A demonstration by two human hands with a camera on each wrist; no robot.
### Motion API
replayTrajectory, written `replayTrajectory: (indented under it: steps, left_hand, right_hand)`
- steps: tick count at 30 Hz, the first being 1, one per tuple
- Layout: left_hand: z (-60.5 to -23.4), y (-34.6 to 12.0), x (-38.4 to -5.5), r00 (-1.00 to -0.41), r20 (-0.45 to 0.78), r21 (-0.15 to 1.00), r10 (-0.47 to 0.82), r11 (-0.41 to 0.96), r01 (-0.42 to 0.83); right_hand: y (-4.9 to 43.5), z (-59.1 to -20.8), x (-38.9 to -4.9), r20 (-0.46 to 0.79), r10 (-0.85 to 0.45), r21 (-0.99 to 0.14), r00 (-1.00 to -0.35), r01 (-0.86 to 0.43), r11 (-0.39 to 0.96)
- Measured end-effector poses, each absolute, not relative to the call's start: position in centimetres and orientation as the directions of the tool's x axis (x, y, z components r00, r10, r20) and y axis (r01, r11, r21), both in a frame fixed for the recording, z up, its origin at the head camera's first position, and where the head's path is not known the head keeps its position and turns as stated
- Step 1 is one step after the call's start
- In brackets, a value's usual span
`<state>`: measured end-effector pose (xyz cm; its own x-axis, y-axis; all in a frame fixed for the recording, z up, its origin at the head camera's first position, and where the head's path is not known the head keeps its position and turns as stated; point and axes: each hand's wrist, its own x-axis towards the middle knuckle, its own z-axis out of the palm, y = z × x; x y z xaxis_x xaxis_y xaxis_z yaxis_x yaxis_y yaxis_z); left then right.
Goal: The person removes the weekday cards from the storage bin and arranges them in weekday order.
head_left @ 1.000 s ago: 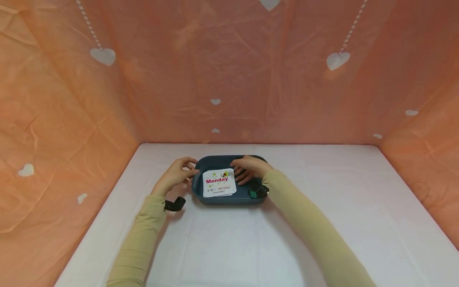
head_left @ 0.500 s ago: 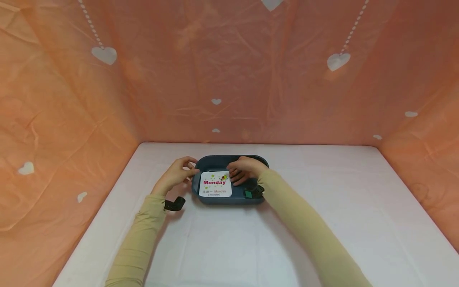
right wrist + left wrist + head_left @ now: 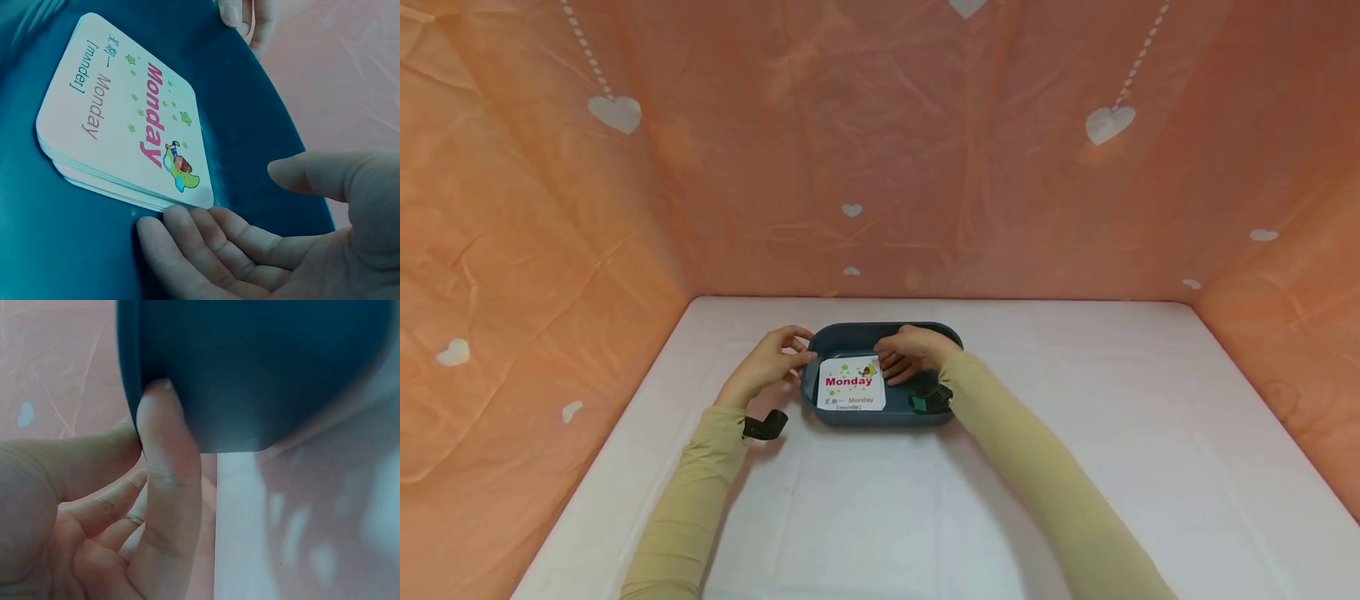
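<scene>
A dark blue oblong tray (image 3: 850, 419) stands on the table, tilted or level I cannot tell. My left hand (image 3: 767, 367) pinches its left rim between thumb and a finger (image 3: 165, 431), close up in the left wrist view. Inside the tray lies a stack of white rounded flash cards (image 3: 119, 106), the top one printed "Monday" with stars and a small cartoon figure. My right hand (image 3: 917, 348) is inside the tray, its loosely bent fingertips (image 3: 178, 219) against the stack's edge. The thumb stands apart from the cards, holding nothing.
A white cloth-covered table (image 3: 865, 517) surrounds the tray. Orange sheets with white hearts (image 3: 925, 167) hang behind and at both sides. A black wrist camera (image 3: 765, 426) sits on the left wrist, another (image 3: 931, 402) on the right.
My right hand has moved slightly left, and the card stack has slid left inside the tray with it. The stack's edges look more even. The left hand has stayed on the rim.
</scene>
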<state>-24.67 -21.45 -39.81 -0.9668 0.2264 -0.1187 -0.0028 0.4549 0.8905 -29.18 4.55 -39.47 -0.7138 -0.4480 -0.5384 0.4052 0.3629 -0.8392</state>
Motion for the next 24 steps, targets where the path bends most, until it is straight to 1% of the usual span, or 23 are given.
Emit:
replayTrajectory:
  steps: [4, 13, 18, 24]
  left_hand:
    - [-39.76, -21.38, -24.79, -0.967, -0.116, 0.891, 0.226, 0.453, -0.001]
    - [-39.71, -21.38, -24.60, -0.968, -0.120, 0.884, 0.219, 0.467, -0.004]
    - [-39.69, -21.39, -24.56, -0.967, -0.116, 0.886, 0.225, 0.464, 0.002]
    - [-39.58, -21.35, -24.43, -0.966, -0.112, 0.889, 0.233, 0.458, 0.007]
  right_hand:
    - [4.64, -39.40, -29.31, -0.541, -0.449, -0.837, -0.711, 0.404, 0.368]
    - [4.30, -39.71, -29.64, -0.552, -0.438, -0.833, -0.710, 0.445, 0.328]
    - [4.31, -39.52, -29.62, -0.553, -0.444, -0.832, -0.705, 0.435, 0.345]
    - [4.29, -39.15, -29.55, -0.527, -0.449, -0.844, -0.721, 0.381, 0.378]
